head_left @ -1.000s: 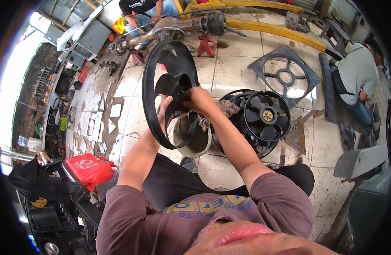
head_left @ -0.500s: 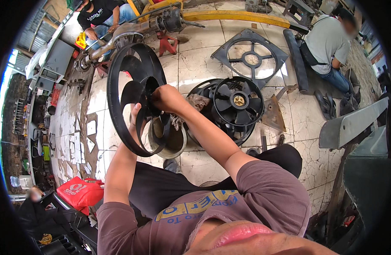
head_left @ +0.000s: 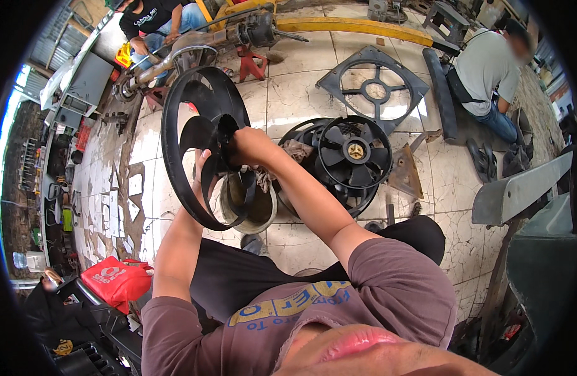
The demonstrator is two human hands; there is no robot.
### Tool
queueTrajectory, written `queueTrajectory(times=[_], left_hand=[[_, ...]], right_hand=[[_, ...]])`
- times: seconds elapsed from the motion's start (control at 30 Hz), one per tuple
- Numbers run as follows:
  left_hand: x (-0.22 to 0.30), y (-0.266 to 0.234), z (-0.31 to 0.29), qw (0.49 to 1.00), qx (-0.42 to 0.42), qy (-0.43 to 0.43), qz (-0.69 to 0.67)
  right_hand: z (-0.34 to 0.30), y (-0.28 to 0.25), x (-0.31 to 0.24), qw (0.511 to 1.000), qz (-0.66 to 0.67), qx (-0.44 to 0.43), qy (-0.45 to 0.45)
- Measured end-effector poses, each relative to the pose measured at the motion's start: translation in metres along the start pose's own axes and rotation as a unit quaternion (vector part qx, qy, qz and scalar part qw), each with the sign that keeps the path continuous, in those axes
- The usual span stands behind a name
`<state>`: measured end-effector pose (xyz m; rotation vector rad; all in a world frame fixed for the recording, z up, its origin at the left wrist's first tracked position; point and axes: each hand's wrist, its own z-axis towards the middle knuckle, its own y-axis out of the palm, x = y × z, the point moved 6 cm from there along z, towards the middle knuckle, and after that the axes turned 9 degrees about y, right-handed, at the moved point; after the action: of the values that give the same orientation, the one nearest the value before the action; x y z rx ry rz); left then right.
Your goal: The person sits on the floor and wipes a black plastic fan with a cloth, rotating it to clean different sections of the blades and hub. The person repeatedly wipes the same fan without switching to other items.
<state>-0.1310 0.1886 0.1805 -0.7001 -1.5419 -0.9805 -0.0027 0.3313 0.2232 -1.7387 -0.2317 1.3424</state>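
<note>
A black ring-rimmed cooling fan (head_left: pixel 197 133) is held up on edge in front of me, tilted. My left hand (head_left: pixel 202 166) grips it from behind and below, its fingers partly hidden by the blades. Against the fan's hub my right hand (head_left: pixel 249 148) is closed; whatever it holds is hidden. Below the fan stands a round open bucket (head_left: pixel 267 214), with a dirty rag (head_left: pixel 264 179) by its rim, close under my right wrist. To the right, a smaller black fan (head_left: pixel 356 150) with a tan centre lies on top of other black fan parts.
A square black fan shroud (head_left: pixel 377 88) lies on the tiles beyond, beside a long dark bar (head_left: pixel 440 94). An axle (head_left: pixel 194 47) rests on red stands (head_left: pixel 253 66). One person (head_left: pixel 150 19) sits far left; another (head_left: pixel 489 69) crouches right. A red bag (head_left: pixel 116 285) sits at left.
The view has shifted slightly. My right hand has moved a little at the fan's hub, while both hands stay on the fan.
</note>
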Motion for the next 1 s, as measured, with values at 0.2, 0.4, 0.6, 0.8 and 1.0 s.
queueTrajectory(times=[0.2,0.4,0.6,0.8,1.0], left_hand=[[0.006,0.0,0.007,1.0,0.003,0.015,-0.004],[0.009,0.006,0.019,0.999,0.008,0.04,-0.006],[0.013,0.005,0.02,0.996,0.031,0.079,0.001],[0.026,0.012,0.008,0.99,0.066,0.128,0.0],[0.039,0.002,-0.002,0.981,0.102,0.166,0.01]], right_hand=[[-0.009,-0.037,0.017,0.995,0.078,-0.027,-0.055],[-0.015,-0.081,0.038,0.941,0.321,0.096,-0.052],[-0.013,-0.074,0.011,0.912,0.339,0.201,-0.118],[-0.013,-0.033,-0.01,0.959,0.177,0.199,-0.099],[-0.011,-0.019,-0.017,0.975,0.146,0.151,-0.069]])
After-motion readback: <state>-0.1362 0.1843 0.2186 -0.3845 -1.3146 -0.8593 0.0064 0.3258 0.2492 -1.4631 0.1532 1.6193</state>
